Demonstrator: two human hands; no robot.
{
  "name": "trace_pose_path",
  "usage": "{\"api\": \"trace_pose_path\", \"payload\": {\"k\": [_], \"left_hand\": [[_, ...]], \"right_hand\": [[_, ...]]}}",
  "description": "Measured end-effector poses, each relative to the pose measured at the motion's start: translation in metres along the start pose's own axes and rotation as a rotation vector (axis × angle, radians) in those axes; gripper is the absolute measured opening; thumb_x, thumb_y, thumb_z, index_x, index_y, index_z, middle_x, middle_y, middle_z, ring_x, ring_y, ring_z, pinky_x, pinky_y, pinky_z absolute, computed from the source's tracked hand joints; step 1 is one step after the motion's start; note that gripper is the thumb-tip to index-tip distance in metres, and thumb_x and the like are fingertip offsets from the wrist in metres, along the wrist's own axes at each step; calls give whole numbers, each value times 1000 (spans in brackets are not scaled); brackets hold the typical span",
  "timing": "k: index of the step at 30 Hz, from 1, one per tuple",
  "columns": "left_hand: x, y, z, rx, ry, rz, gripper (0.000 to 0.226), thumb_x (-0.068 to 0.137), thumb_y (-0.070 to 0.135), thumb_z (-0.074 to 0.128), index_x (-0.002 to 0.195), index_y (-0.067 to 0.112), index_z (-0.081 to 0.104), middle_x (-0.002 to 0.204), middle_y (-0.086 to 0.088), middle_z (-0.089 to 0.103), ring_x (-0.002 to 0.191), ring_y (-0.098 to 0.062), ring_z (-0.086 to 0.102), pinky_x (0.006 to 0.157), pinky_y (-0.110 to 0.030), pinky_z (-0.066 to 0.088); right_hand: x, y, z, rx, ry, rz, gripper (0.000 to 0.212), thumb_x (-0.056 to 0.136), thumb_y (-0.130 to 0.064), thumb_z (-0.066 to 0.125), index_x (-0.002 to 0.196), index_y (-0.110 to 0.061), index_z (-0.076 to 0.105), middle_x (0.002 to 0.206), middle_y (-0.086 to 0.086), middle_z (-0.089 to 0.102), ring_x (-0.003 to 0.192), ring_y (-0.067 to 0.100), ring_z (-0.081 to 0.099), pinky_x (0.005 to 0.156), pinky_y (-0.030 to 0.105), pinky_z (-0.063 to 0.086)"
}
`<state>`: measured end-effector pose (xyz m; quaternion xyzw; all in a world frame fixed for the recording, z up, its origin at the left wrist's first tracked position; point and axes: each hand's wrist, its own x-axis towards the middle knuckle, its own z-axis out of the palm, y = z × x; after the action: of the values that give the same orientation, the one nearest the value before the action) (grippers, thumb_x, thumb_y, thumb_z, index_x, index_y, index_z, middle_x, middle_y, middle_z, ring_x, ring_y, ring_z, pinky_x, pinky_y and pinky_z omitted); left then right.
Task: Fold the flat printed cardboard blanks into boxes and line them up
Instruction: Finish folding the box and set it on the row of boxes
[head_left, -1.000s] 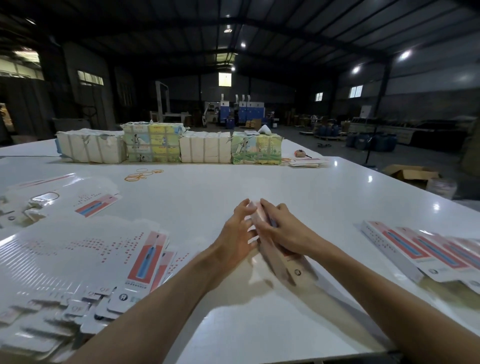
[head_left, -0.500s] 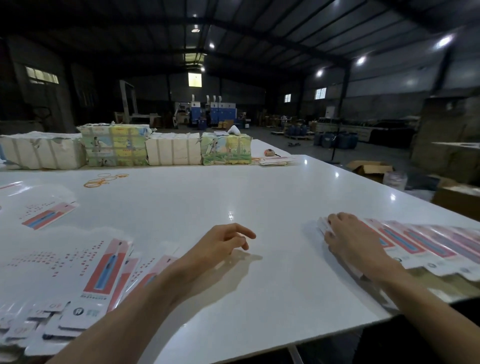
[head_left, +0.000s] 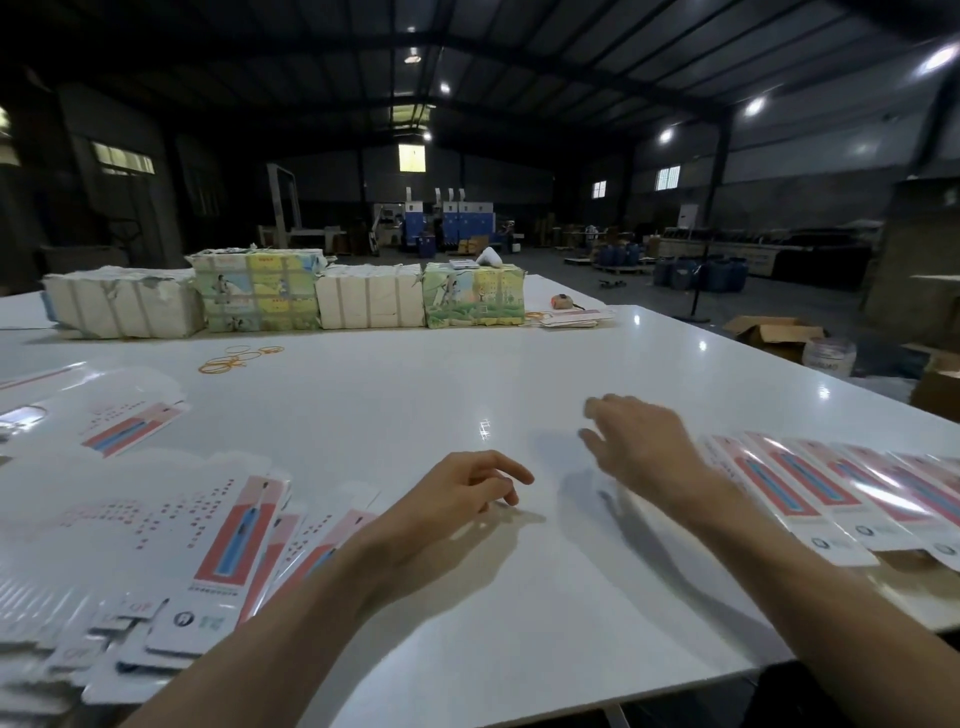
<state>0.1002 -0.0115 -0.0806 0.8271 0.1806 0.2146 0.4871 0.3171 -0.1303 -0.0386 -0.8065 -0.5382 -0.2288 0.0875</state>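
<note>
Across the glossy white counter (head_left: 519, 374) both hands hung empty. The left grip (head_left: 467, 488) was loosely curled on nothing just above the surface, and the right grip (head_left: 644, 447), blurred, was spread and released just beside the row of folded white boxes with red-and-blue printed panels (head_left: 789, 488) on the right. The fanned stack of flat white printed cardboard blanks (head_left: 223, 535) lay on the left, with the left forearm passing over its near corner. I judged two hazards. The right wrist was close enough to nudge the end box and skew the overlapping line. The glossy blanks looked slippery, so a careless pull could drag several sheets out together or push the stack towards the counter's near edge.
</note>
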Motion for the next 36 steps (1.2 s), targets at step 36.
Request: {"api": "trace_pose_path", "payload": {"k": [36], "left_hand": [[-77,26,-125,1174,293,-1013,100,71,72,82,144,17,40,135,-10,59,124,-28,57,105,-41,52]], "right_hand": [[12,-51,53,609,-117,1,21,98,-24,51,80,-28,62,79,-9,70,74,16,64,63,30,44]]}}
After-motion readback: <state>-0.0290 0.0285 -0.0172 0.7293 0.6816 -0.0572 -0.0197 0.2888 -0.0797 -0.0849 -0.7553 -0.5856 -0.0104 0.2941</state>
